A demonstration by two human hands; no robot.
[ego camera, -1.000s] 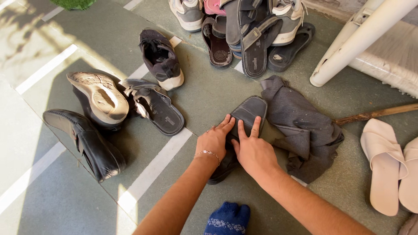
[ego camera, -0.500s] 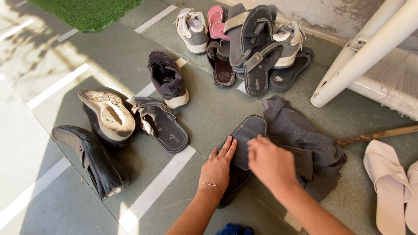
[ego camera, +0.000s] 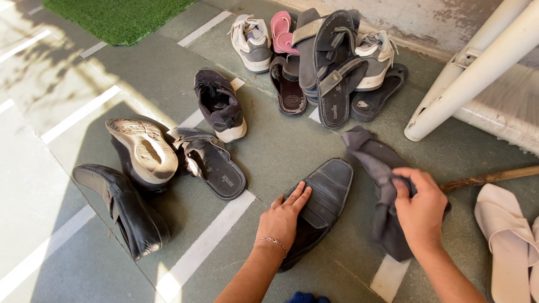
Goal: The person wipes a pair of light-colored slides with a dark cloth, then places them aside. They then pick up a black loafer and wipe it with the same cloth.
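Beyond both your hands, a heap of mixed sandals and grey sneakers (ego camera: pixel 328 62) sits against the wall, with slanting white tubular legs (ego camera: pixel 471 73) past your right hand. Out past your left hand lie a black leather loafer (ego camera: pixel 120 210), an overturned shoe with a worn tan sole (ego camera: pixel 143 148), a dark strapped sandal (ego camera: pixel 213 165) and a black sneaker (ego camera: pixel 220 105). To the outside of your right hand, pale cream slippers (ego camera: pixel 508 241) lie near a wooden stick (ego camera: pixel 488 177).

Your right hand (ego camera: pixel 421 210) is closed around a bunch of the crumpled dark grey cloth (ego camera: pixel 376 163), lifting part of it off the floor. Your left hand (ego camera: pixel 283 216) lies flat and open, fingers spread, on the upturned grey ribbed sole of a dark slip-on shoe (ego camera: pixel 325 193), which lies between your hands.

To wipe that sole well, keep your left palm pressing so the shoe cannot slide, gather the cloth into a firm pad, and work along the ribs rather than across them.
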